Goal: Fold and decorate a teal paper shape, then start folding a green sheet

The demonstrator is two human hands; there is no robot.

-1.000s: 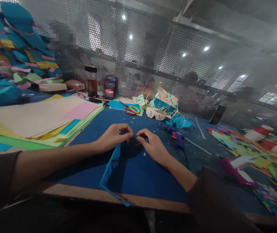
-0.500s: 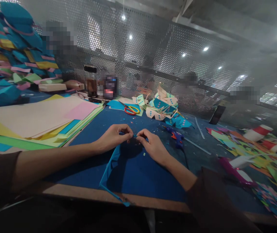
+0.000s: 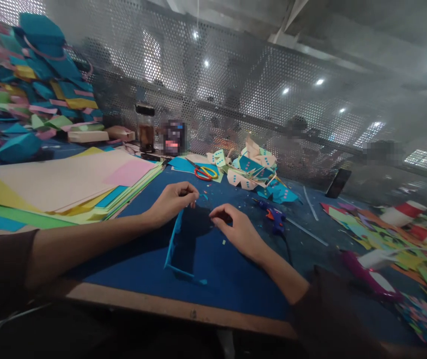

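Note:
My left hand [image 3: 172,203] is closed in a pinch on a narrow folded blue paper strip [image 3: 173,244]. The strip hangs below the fingers, bends sharply and runs right, its lower end above the blue table mat. A small blue bit [image 3: 203,196] shows just past the left fingertips; whether it belongs to the strip I cannot tell. To the right, apart from the strip, is my right hand [image 3: 236,229], its fingers loosely curved with nothing visible in them. A blue glue gun [image 3: 274,217] lies beyond the right hand, and scissors [image 3: 205,173] with red and yellow handles lie farther back.
Coloured paper sheets [image 3: 67,182] are stacked at left, below a large blue paper construction [image 3: 45,40]. Dotted paper pieces [image 3: 253,164] are heaped at the back. A jar [image 3: 146,129], a phone [image 3: 338,183], clear glue sticks [image 3: 307,232] and a magenta device [image 3: 370,276] stand or lie around.
My right hand has let go of the blue strip and moved slightly down, away from my left hand. The strip's lower end has swung up off the table edge. The view shifted slightly.

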